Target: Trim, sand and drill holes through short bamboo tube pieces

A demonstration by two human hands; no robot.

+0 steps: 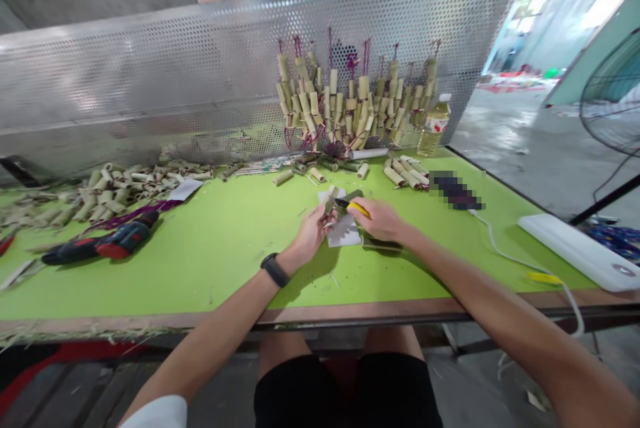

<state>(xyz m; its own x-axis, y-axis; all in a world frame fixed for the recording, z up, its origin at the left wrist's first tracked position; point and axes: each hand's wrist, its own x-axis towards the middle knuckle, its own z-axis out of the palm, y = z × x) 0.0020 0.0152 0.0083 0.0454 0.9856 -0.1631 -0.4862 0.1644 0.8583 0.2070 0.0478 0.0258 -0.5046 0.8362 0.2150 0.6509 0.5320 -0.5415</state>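
Of the 2 hands, the left hand (311, 233) grips a short bamboo tube (331, 199) upright at a slight tilt, while the right hand (381, 218) is closed around a yellow-handled tool (359, 209), its dark tip at the tube's right side; whether they touch is unclear. Below them, a white paper (345, 239) lies on the green tabletop (200, 261), with a darker bamboo piece (383, 245) near its right edge. Beyond the hands, loose tubes (407, 173) lie near a capped bottle of yellowish liquid (434, 129). Strung bamboo bunches (350, 105) hang on purple cords before a perforated metal panel (200, 81). Farther left are a power drill (127, 238) and a heap of cut bamboo (103, 195); at the right, a long white device (575, 248) lies near the tabletop's edge.
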